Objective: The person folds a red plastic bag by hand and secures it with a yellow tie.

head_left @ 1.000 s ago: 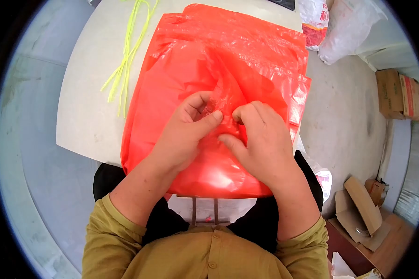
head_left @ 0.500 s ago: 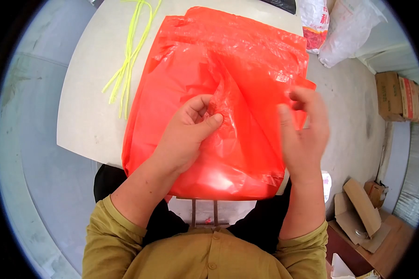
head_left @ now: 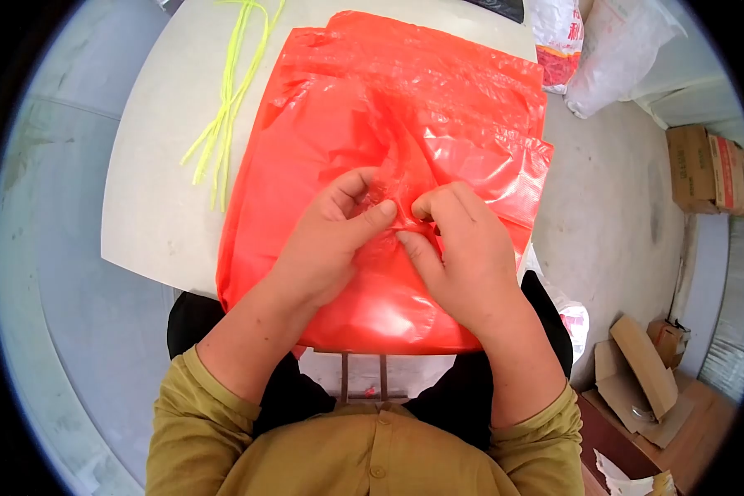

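Red plastic bags (head_left: 306,140) lie in a flat, layered stack at the near edge of the table. My left hand (head_left: 335,223) pinches a gathered fold of the top bag between thumb and fingers. Close beside it, my right hand (head_left: 459,248) has its thumb and curled fingers closed on the same bunched plastic. Creases run from the pinched spot toward the far side of the stack. The exact edge between my fingertips is hidden by the folds.
Yellow-green strings (head_left: 227,107) lie on the white table (head_left: 153,190) left of the bags. A black item (head_left: 500,7) sits at the far edge. White sacks (head_left: 624,50) and cardboard boxes (head_left: 693,169) stand on the floor at right, with opened cardboard (head_left: 636,380) nearer me.
My right hand has moved left from the stack's right side and closed on the plastic beside my left hand. The bag's right part has shifted. My left hand stays in place.
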`<state>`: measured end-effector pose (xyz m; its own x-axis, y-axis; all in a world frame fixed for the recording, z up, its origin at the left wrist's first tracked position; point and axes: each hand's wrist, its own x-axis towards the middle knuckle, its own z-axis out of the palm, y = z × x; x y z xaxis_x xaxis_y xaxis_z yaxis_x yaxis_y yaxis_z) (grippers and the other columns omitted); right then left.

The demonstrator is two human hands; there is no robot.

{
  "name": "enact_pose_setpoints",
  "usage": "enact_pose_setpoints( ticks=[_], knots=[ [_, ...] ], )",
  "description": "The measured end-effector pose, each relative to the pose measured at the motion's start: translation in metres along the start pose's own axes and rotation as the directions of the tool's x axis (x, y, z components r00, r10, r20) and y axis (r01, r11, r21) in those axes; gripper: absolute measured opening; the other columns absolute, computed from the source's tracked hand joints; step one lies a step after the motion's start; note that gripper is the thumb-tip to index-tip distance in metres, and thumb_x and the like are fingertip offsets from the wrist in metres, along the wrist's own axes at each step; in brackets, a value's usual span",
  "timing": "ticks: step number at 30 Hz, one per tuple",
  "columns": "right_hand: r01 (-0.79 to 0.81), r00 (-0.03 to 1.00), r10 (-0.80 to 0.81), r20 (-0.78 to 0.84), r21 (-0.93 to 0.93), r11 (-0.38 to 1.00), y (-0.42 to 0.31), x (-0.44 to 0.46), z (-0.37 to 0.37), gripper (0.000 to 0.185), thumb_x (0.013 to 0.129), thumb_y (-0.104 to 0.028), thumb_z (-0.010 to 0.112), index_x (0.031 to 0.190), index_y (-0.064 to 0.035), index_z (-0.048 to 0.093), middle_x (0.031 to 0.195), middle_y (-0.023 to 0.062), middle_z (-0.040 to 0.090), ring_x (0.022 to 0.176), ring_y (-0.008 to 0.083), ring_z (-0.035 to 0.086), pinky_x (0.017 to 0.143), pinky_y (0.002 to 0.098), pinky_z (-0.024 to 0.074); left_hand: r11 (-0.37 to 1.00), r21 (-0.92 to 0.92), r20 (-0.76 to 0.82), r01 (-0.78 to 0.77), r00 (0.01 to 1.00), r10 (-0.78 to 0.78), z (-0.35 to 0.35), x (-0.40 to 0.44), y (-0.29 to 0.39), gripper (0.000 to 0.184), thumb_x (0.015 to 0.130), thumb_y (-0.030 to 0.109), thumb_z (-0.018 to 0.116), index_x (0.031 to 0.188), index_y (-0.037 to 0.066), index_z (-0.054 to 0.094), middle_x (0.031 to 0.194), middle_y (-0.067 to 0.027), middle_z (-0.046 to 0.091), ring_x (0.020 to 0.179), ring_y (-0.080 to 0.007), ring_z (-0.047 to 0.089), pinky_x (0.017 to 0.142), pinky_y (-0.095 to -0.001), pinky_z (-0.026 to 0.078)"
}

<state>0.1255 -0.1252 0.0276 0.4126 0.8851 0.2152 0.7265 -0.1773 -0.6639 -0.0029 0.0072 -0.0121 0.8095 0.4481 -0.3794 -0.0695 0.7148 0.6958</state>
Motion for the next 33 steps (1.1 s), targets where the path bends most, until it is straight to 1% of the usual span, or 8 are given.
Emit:
enact_pose_setpoints(
  ticks=[10, 13, 16, 19, 22, 25, 28, 33],
  knots=[
    [-0.152, 0.988, 0.144, 0.053, 0.218, 0.964, 0.006, 0.000, -0.010, 0.009, 0.094, -0.010, 0.067, 0.099, -0.0028, 0.067, 0.093, 0.0164, 0.066, 0.089, 0.0358, 0.066, 0.077, 0.0429, 0.0525, 0.999, 0.008, -0.001, -0.041, 0.999, 0.041, -0.001, 0.000, -0.003, 0.030, 0.100, -0.002, 0.063, 0.129, 0.005, 0.062, 0.119, -0.0036, 0.068, 0.107, -0.0123, 0.066, 0.095, -0.0289, 0.055],
    [-0.153, 0.987, 0.162, -0.020, 0.231, 0.961, 0.006, -0.001, -0.018, 0.011, 0.094, -0.010, 0.066, 0.101, -0.0021, 0.068, 0.092, 0.0157, 0.066, 0.088, 0.0354, 0.066, 0.079, 0.0427, 0.0521, 0.999, 0.003, 0.002, -0.034, 0.999, 0.034, 0.000, 0.001, -0.002, 0.028, 0.100, -0.003, 0.063, 0.127, 0.005, 0.062, 0.117, -0.0030, 0.068, 0.105, -0.0114, 0.066, 0.094, -0.0282, 0.056],
    [-0.178, 0.907, 0.244, -0.344, 0.212, 0.961, 0.014, 0.005, -0.029, 0.015, 0.090, -0.009, 0.071, 0.103, -0.0025, 0.068, 0.093, 0.0139, 0.066, 0.089, 0.0336, 0.065, 0.081, 0.0420, 0.0520, 0.999, 0.011, 0.000, -0.031, 1.000, 0.031, 0.004, 0.000, 0.000, 0.027, 0.099, -0.003, 0.063, 0.125, 0.005, 0.063, 0.115, -0.0025, 0.068, 0.104, -0.0109, 0.066, 0.093, -0.0279, 0.056],
    [0.117, 0.850, -0.153, -0.505, -0.104, 0.988, 0.025, -0.001, -0.046, 0.026, 0.083, -0.011, 0.079, 0.106, -0.0038, 0.067, 0.096, 0.0122, 0.066, 0.088, 0.0319, 0.063, 0.081, 0.0409, 0.0521, 0.999, 0.018, 0.018, -0.040, 0.999, 0.040, 0.003, 0.000, 0.001, 0.027, 0.100, -0.003, 0.063, 0.125, 0.005, 0.063, 0.115, -0.0025, 0.068, 0.104, -0.0113, 0.066, 0.094, -0.0283, 0.056],
    [0.367, 0.903, -0.389, -0.184, -0.143, 0.919, 0.011, -0.003, -0.034, 0.032, 0.078, -0.014, 0.083, 0.103, -0.0058, 0.065, 0.097, 0.0122, 0.064, 0.088, 0.0320, 0.062, 0.078, 0.0415, 0.0519, 0.999, -0.009, 0.016, -0.037, 0.999, 0.037, 0.001, 0.000, -0.001, 0.029, 0.098, -0.001, 0.066, 0.126, 0.005, 0.062, 0.114, -0.0024, 0.068, 0.104, -0.0103, 0.064, 0.094, -0.0269, 0.054],
    [0.091, 0.995, -0.092, -0.026, -0.051, 0.995, -0.003, 0.000, -0.004, 0.028, 0.080, -0.016, 0.082, 0.097, -0.0059, 0.063, 0.091, 0.0117, 0.062, 0.086, 0.0341, 0.062, 0.073, 0.0436, 0.0511, 1.000, 0.009, -0.016, -0.025, 1.000, 0.025, -0.001, 0.000, -0.002, 0.032, 0.097, 0.001, 0.069, 0.128, 0.005, 0.061, 0.114, -0.0026, 0.067, 0.103, -0.0098, 0.064, 0.094, -0.0263, 0.053],
    [-0.009, 1.000, 0.009, 0.014, 0.003, 1.000, 0.000, -0.001, 0.001, 0.023, 0.083, -0.014, 0.079, 0.094, -0.0056, 0.061, 0.088, 0.0119, 0.061, 0.085, 0.0351, 0.063, 0.071, 0.0454, 0.0506, 1.000, 0.020, -0.033, -0.020, 0.999, 0.020, 0.000, 0.001, -0.003, 0.033, 0.097, 0.002, 0.070, 0.128, 0.005, 0.061, 0.115, -0.0030, 0.067, 0.103, -0.0103, 0.064, 0.093, -0.0265, 0.053],
    [-0.040, 0.999, 0.040, -0.003, 0.062, 0.997, 0.003, -0.001, -0.002, 0.016, 0.088, -0.013, 0.075, 0.095, -0.0055, 0.062, 0.090, 0.0128, 0.062, 0.085, 0.0350, 0.064, 0.071, 0.0458, 0.0514, 1.000, 0.002, 0.018, -0.016, 1.000, 0.016, 0.003, -0.002, 0.003, 0.033, 0.096, 0.001, 0.070, 0.128, 0.004, 0.061, 0.116, -0.0039, 0.068, 0.104, -0.0112, 0.065, 0.094, -0.0273, 0.054]
  ],
)
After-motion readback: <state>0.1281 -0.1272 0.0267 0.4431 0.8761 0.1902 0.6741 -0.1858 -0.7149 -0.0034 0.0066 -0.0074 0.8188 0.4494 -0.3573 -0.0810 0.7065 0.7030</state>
